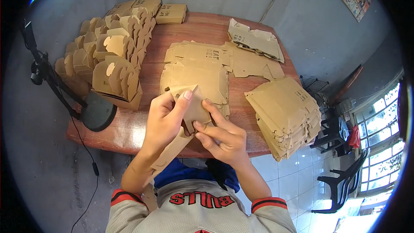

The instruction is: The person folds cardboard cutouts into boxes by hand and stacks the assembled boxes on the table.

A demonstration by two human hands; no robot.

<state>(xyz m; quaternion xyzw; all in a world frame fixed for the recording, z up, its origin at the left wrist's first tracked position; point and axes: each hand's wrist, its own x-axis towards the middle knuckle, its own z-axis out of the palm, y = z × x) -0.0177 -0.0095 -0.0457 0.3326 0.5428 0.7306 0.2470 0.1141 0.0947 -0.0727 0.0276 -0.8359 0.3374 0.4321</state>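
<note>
Near the table's front edge I hold a partly folded brown cardboard box (195,111), raised and tilted, with a long flap hanging toward my lap. My left hand (165,123) grips its left side, thumb pressed on the panel near the upper edge. On the right, my right hand (223,138) pinches a lower fold between thumb and fingers, with the index finger resting along the panel's side. Some of my left fingers are hidden behind the cardboard. Just beyond my hands lies a stack of flat cardboard blanks (196,80).
Several folded carrier boxes (116,80) stand in rows at the left. Closed boxes (171,14) sit at the back. More flat blanks (282,108) are piled at the right edge, others (254,39) at the back right. A black lamp base (98,111) stands at the left edge.
</note>
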